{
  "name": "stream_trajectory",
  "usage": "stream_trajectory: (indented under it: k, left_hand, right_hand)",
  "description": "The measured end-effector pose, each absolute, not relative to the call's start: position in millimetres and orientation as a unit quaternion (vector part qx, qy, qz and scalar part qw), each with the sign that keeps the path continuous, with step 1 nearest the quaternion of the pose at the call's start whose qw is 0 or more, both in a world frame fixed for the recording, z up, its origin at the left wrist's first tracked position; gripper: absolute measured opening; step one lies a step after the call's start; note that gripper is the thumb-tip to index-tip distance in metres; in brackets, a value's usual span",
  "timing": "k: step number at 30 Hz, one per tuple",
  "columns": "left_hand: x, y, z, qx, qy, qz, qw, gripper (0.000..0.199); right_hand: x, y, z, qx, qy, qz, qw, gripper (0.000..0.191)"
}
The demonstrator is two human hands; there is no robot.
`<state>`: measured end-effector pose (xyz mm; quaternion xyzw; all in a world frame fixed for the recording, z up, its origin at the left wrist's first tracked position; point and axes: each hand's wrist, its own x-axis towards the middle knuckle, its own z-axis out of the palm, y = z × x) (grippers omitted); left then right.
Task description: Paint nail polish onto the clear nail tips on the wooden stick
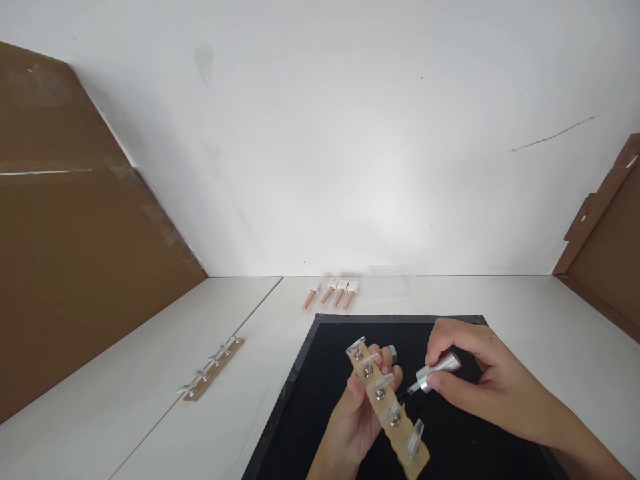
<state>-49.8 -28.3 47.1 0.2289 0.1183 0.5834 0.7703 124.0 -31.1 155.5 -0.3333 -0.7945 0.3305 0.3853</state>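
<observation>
My left hand (357,417) is closed around a wooden strip (387,403) held slanting over the black mat. Several clear false nail tips (414,440) stand along the strip on round metal holders. A small teal object (393,353) shows behind the left fingers; what it is, I cannot tell. Between the thumb and fingers of my right hand (473,370) is a nail polish brush with a silver cap (443,370). Its dark bristles (403,397) point down-left, close to one of the lower nail tips; whether they touch it is unclear.
A second wooden strip with clear nail tips (215,370) lies on the white table at left. Several white-and-pink finger-like pieces (340,293) lie by the back wall. The black mat (295,413) is under my hands. Brown cardboard panels (90,247) stand at both sides.
</observation>
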Motion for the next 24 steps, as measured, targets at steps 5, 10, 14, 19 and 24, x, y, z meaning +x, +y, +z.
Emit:
stream_trajectory:
  k: [5, 10, 14, 19, 24]
  left_hand:
    - [-48.3, -29.8, 55.4, 0.221, 0.111, 0.578, 0.777, 0.035]
    - [-49.0, -30.2, 57.3, 0.230, 0.112, 0.581, 0.772, 0.037]
    - [-50.8, -29.6, 52.6, 0.228, 0.119, 0.584, 0.770, 0.037]
    - [-51.7, -30.0, 51.5, 0.240, 0.112, 0.572, 0.776, 0.035]
    - [-51.7, -30.8, 56.0, 0.275, 0.110, 0.557, 0.776, 0.035]
  right_hand:
    - [125.3, -30.7, 154.6, -0.339, -0.795, 0.334, 0.376, 0.014]
    - [127.5, -31.9, 154.5, -0.343, -0.791, 0.316, 0.395, 0.012]
    - [129.4, -32.9, 152.9, -0.354, -0.772, 0.302, 0.433, 0.012]
    - [132.1, -32.8, 151.4, -0.354, -0.759, 0.303, 0.455, 0.010]
    - [133.5, -32.1, 157.4, -0.322, -0.773, 0.307, 0.452, 0.008]
